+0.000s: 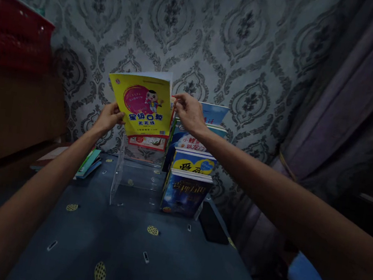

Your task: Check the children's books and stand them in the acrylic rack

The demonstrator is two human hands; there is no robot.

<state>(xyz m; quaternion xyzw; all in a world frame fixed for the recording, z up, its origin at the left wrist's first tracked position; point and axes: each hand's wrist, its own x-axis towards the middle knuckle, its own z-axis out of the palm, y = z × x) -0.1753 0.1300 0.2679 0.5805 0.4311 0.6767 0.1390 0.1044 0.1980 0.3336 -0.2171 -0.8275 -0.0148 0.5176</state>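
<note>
Patterned wallpaper [195,33] fills the back; dark blue tabletop [127,253] below, dim light. Going left to right on my feed: red box [13,30] on top of a brown box [10,118], then a small stack of books [89,165] lying flat near the wall. Next, left hand [108,118], closed on the lower left edge of the yellow book [147,106], thumb on the front cover. Yellow book is up in the air, slightly tilted, cover facing me, over the rear left of the see-through rack [116,181]. Behind it I see part of a red-edged book [147,142]. Right hand [188,112] is at the yellow book's right side, fingers bent, tips by the red-edged book's upper corner; I can't tell if they pinch it or only touch. Under that forearm, the rack's right side holds books in tiers, blue book [186,193] in front. Dark slab [214,223] lies just beside the rack, curtain [348,112] far right.

Step in hand, my read: placing the yellow book at the rack's rear left tier. Next move calls for squaring its lower edge to that tier, with the right hand minding the red-edged book.
</note>
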